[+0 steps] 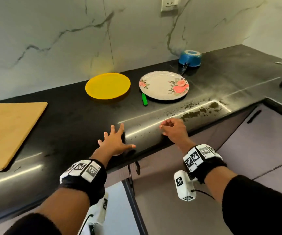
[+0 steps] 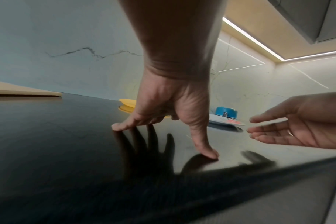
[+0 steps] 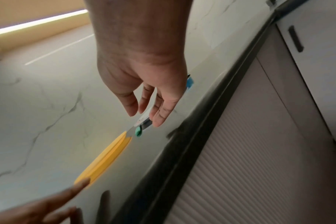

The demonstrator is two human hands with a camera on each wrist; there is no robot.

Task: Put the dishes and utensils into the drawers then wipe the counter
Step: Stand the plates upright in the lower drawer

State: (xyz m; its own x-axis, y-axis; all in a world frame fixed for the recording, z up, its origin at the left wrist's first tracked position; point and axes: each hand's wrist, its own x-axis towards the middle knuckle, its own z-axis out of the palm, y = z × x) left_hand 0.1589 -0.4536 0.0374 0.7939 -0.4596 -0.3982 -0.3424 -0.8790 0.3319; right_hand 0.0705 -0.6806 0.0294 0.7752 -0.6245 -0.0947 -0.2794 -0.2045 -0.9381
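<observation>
A yellow plate and a floral plate lie side by side near the back of the black counter. A green-handled utensil pokes out from under the floral plate's front edge. Behind them an upturned blue pot sits with its handle toward the plates. My left hand rests spread on the counter near its front edge, fingertips touching the surface. My right hand hovers just right of it, fingers loosely curled, holding nothing.
A wooden cutting board lies at the left of the counter. Closed cabinet fronts with dark handles sit below the counter at right. A marble wall backs the counter. A wall socket is above the pot.
</observation>
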